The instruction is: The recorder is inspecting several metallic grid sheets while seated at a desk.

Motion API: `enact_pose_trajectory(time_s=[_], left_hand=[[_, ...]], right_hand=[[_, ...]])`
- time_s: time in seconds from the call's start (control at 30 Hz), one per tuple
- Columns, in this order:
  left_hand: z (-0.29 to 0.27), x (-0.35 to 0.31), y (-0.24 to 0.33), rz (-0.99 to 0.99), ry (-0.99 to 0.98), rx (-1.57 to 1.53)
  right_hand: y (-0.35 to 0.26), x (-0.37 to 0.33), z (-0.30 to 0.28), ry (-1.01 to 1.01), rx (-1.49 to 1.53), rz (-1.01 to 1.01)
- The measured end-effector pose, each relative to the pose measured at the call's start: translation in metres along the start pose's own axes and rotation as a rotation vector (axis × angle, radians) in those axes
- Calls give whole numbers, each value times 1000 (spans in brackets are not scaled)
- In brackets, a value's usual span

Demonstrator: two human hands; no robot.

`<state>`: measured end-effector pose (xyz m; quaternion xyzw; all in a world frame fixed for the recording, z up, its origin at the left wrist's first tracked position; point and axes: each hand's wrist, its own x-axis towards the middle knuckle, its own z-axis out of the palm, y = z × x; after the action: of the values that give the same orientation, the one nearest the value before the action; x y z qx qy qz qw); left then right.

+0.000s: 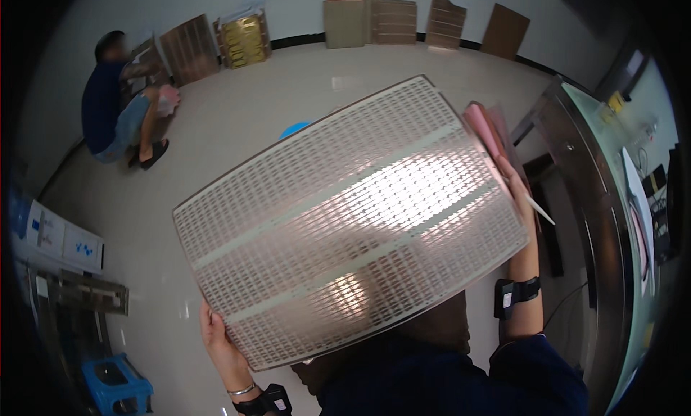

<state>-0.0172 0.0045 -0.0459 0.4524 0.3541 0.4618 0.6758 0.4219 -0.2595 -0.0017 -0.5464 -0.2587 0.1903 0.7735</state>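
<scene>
A large copper-coloured circuit board panel (345, 222), patterned with rows of small repeated shapes and pale bands, is held tilted in front of me, its right end higher. My left hand (224, 347) is closed on its lower left edge, with the fingers partly hidden behind it. At the right edge, my right hand (517, 186) grips the panel, most of its fingers out of sight. A pink cloth (484, 128) shows beside that hand, behind the panel's edge. A thin white stick (541, 210), perhaps a pen, juts out by the same hand.
Several similar panels (394, 21) lean along the far wall. A person (108, 114) squats at the far left beside other panels. A blue stool (119, 387) stands at the lower left. To my right is a glass-topped desk (612, 164) with papers; a blue object (294, 129) shows behind the panel.
</scene>
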Motion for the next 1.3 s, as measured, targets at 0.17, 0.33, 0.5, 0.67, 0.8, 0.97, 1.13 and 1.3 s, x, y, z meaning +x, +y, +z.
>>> enact_pose_trajectory(time_s=[0.17, 0.33, 0.5, 0.67, 0.8, 0.97, 1.13, 1.3], left_hand=[[-1, -6, -1, 22, 97, 102], [9, -8, 5, -56, 145, 93], [35, -23, 23, -63, 271, 306], [27, -20, 24, -65, 250, 322], [22, -22, 26, -69, 302, 345], [12, -23, 21, 19, 315, 379], [11, -22, 15, 13, 348, 325], [11, -20, 14, 16, 312, 232]], right_hand=[[1, 2, 6, -1, -95, 24], [-18, -3, 15, 2, -123, 55], [-20, 0, 21, -19, -180, 117], [-22, 1, 8, -212, -254, 153], [-18, -7, 4, -285, -294, 199], [-17, -11, -3, -303, -293, 279], [-17, -17, -7, -255, -300, 255], [-20, -22, -4, -233, -301, 254]])
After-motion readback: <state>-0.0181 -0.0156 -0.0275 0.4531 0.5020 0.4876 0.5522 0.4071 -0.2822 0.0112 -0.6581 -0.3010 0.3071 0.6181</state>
